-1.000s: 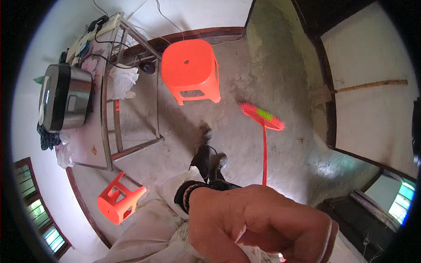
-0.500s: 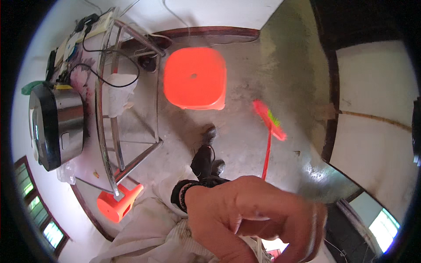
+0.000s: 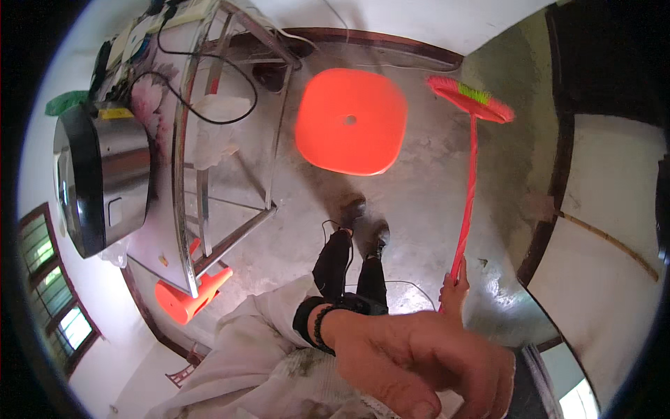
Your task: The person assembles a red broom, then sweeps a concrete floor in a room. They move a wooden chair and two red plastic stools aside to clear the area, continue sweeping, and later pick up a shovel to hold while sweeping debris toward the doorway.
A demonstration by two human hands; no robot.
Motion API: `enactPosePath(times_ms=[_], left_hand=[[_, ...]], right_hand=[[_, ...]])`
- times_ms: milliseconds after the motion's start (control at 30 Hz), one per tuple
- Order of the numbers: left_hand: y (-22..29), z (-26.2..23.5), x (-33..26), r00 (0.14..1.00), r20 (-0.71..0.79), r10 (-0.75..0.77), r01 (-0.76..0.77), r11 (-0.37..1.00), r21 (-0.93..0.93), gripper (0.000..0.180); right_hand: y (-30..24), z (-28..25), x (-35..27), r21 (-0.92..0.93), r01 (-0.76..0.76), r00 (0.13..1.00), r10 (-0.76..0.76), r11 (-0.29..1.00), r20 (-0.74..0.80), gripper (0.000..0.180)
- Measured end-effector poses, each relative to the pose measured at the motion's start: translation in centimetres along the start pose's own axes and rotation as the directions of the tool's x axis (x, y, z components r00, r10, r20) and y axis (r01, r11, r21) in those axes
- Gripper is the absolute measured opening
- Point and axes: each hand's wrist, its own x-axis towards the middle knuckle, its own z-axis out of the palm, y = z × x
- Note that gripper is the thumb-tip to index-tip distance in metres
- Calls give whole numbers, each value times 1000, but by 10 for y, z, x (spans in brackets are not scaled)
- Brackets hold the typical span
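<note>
A red broom (image 3: 466, 209) slants across the right half, its pink and green bristled head (image 3: 460, 96) against the floor. My right hand (image 3: 456, 292) is wrapped round the handle, partly hidden behind my left hand. At the bottom, close up, my left hand (image 3: 422, 356) has curled fingers, a dark cuff and a beaded bracelet at its wrist. The handle runs up toward this hand and disappears behind it; whether the fingers grip it is hidden. Beyond my feet stands an orange-red plastic stool (image 3: 349, 143), left of the broom head.
On the left stands a metal-framed table (image 3: 183, 150) carrying a black and silver rice cooker (image 3: 125, 174) and trailing black cables. An orange stool (image 3: 187, 300) lies tipped by its near leg. My shoes (image 3: 377, 237) are on the grey concrete floor (image 3: 419, 209); white walls surround it.
The broom head has moved away from me, past the stool's right side. My right hand has come into sight on the handle. The view has shifted, so the stool and table appear farther right.
</note>
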Motion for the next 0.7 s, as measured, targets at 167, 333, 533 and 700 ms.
enactPosePath(times_ms=[167, 333, 533, 700], left_hand=[[-11, 10, 0, 980, -87, 180, -181, 984, 1, 26], [-20, -10, -8, 944, 21, 329, -329, 940, 91, 26], [-27, -24, -31, 957, 57, 285, -290, 942, 169, 26], [-21, -10, -37, 956, -88, 278, -265, 955, 136, 28]], right_hand=[[2, 16, 41, -82, 17, 999, -14, 996, 47, 58], [4, 49, 116, -219, 74, 997, -68, 973, 37, 60], [60, 47, 137, -463, 143, 989, -110, 875, 98, 67], [155, -18, 41, -538, 202, 977, -125, 818, 175, 74]])
